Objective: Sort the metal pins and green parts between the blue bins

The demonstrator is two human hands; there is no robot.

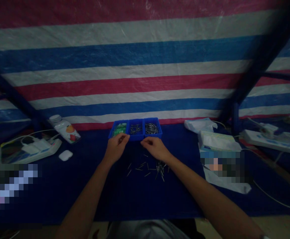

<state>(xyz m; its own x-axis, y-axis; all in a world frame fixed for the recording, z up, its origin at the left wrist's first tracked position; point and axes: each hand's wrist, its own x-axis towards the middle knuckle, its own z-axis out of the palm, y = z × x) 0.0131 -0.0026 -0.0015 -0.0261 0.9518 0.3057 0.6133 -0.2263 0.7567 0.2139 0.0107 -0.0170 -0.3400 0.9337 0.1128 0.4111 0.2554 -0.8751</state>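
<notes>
Small metal pins (159, 170) lie scattered on the dark blue cloth (60, 189) just below my hands. My left hand (116, 148) and right hand (154, 148) rest apart at the front edge of a blue three-compartment tray (152, 135), fingers curled; I cannot tell whether either holds a pin. The tray's middle and right compartments hold more pins.

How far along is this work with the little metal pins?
Done so far: the blue tray has pins heaped in its middle and right compartments. In hand: the left hand and right hand are at the tray's front edge, though any pin held is hidden. Remaining: loose pins lie scattered on the dark blue cloth.
</notes>
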